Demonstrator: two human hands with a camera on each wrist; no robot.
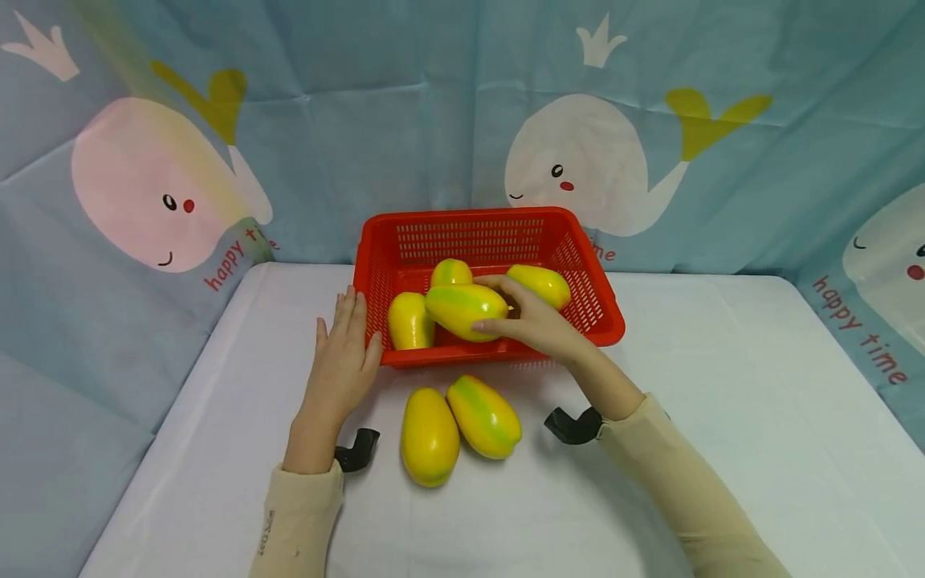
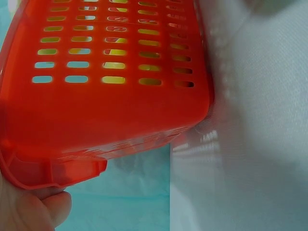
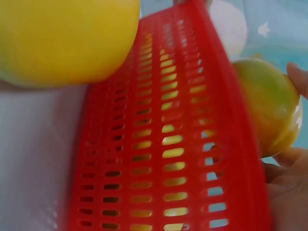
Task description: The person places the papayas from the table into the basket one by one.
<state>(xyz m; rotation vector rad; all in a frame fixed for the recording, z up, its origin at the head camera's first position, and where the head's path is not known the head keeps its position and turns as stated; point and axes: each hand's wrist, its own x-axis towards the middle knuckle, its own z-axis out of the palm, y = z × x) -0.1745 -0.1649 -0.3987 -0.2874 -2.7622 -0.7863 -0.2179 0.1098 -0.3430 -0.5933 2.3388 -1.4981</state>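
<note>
A red plastic basket (image 1: pixel 462 215) with slotted walls stands at the back of the table. My left hand (image 1: pixel 340 353) rests against its left rim, fingers mostly straight; the left wrist view shows a fingertip (image 2: pixel 58 208) by the rim. Over the basket, my right hand (image 1: pixel 538 323) grips a yellow-green papaya (image 1: pixel 462 311), its thumb on the near side and other fingers partly hidden behind. The right wrist view shows this papaya (image 3: pixel 267 108) just past the red rim. Other papayas lie inside, at the left (image 1: pixel 410 323), back (image 1: pixel 451 273) and right (image 1: pixel 542 286).
Two more papayas, one yellow (image 1: pixel 429 437) and one green-streaked (image 1: pixel 486 417), lie side by side on the white table (image 1: pixel 723 385) before the basket. Black curved pieces (image 1: pixel 574 425) show beside both wrists. A blue whale-print curtain (image 1: pixel 433 144) hangs close behind the basket.
</note>
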